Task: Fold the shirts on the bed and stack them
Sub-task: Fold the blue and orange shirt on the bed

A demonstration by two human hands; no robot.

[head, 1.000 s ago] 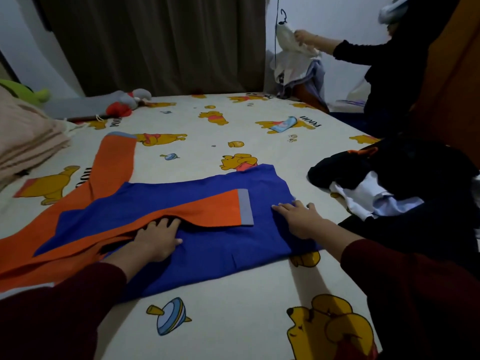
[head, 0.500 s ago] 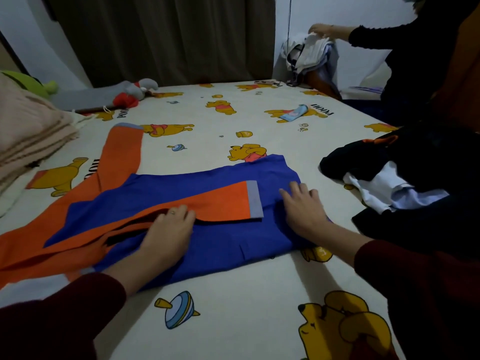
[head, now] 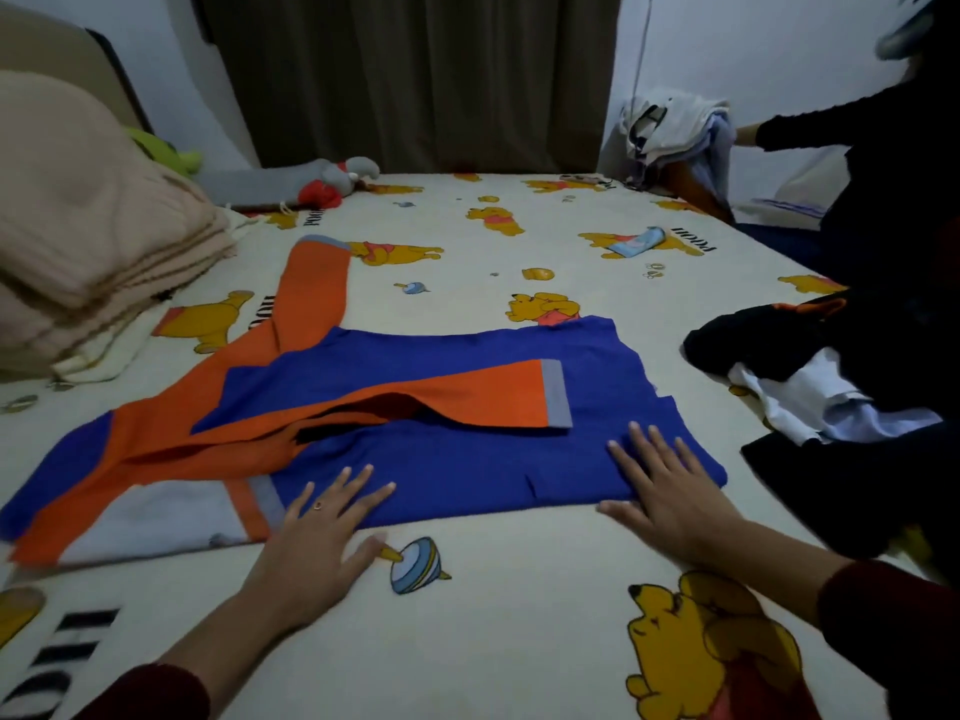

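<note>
A blue and orange long-sleeved shirt point(head: 457, 465) lies flat across the middle of the bed point(head: 519, 615). One orange sleeve is folded over the blue body, its grey cuff pointing right. The other sleeve stretches away toward the far left. My left hand point(head: 322, 532) lies flat, fingers spread, on the shirt's near edge. My right hand point(head: 660, 491) presses flat on the shirt's near right corner. A heap of dark and white clothes point(head: 831, 387) sits at the right edge of the bed.
Folded beige blankets point(head: 88, 241) are stacked at the left. A grey and red soft toy point(head: 322, 184) lies near the curtain. Another person in dark clothing point(head: 883, 200) handles a pile of laundry point(head: 675, 132) at the far right corner.
Both hands have slid back toward me, from the middle of the shirt to its near edge. The person at the back has lowered their arm beside the laundry pile.
</note>
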